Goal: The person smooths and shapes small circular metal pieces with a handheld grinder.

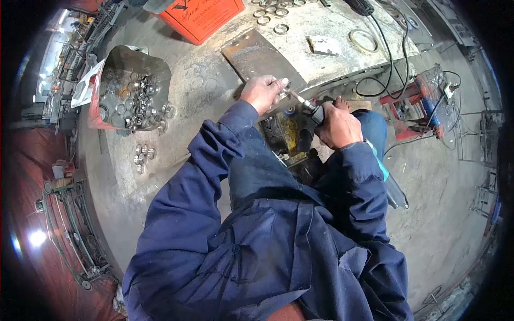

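Note:
My left hand point(263, 93) is closed in a pinch on a small metal part point(285, 90), most of it hidden by the fingers. It is over the front edge of a dark flat metal plate point(263, 59). My right hand point(341, 125) wraps round a dark rotary tool point(317, 113), whose thin shaft points left and up toward the small part. Whether the tool tip touches the part cannot be made out. Both hands are close together at the bench edge, above my legs.
A cut-open container point(96, 109) of metal rings stands at the left, with several rings point(140, 152) below it. Behind are a red-orange tin point(201, 21), more rings point(280, 29), a large ring point(364, 40) and a black cable point(390, 67). A red and blue machine point(428, 104) is at the right.

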`<action>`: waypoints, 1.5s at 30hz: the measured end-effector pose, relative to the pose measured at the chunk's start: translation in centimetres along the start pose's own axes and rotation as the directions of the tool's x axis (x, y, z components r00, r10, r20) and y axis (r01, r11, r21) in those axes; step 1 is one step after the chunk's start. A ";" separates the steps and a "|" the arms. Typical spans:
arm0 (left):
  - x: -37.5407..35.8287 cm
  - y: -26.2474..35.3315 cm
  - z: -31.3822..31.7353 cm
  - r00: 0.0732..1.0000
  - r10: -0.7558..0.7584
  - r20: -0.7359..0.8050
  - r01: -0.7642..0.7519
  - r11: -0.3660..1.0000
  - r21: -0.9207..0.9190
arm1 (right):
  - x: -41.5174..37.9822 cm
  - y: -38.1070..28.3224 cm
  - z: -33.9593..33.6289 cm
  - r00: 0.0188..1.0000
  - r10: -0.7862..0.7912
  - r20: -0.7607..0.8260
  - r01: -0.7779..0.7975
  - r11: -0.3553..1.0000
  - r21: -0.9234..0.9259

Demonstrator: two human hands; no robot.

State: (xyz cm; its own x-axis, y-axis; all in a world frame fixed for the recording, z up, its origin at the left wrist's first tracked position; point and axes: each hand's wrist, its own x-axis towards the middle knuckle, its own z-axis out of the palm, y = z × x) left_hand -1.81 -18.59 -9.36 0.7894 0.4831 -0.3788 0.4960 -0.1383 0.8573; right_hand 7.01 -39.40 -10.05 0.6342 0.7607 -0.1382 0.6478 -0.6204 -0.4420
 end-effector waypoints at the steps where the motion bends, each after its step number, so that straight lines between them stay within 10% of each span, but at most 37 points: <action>1: 0.2 0.1 0.0 1.000 0.010 0.005 -0.010 1.000 0.027 | 0.1 0.0 0.2 1.000 0.002 -0.003 -0.002 1.000 0.003; 13: 1.0 -0.4 -1.9 0.978 -0.058 0.203 0.063 0.998 -0.015 | 0.4 0.3 0.5 1.000 0.011 0.010 -0.012 1.000 0.008; 45: -1.1 -1.8 0.3 0.999 -0.019 0.037 0.028 0.965 -0.261 | 2.7 -1.1 2.5 0.992 -0.044 0.118 0.047 0.999 -0.022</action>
State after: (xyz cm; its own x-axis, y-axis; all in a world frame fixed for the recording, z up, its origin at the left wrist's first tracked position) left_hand -3.46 -19.12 -10.64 0.7924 0.4535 -0.4079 0.4066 0.1058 0.9075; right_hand 6.94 -36.22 -12.11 0.5505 0.8047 -0.2224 0.6861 -0.5879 -0.4286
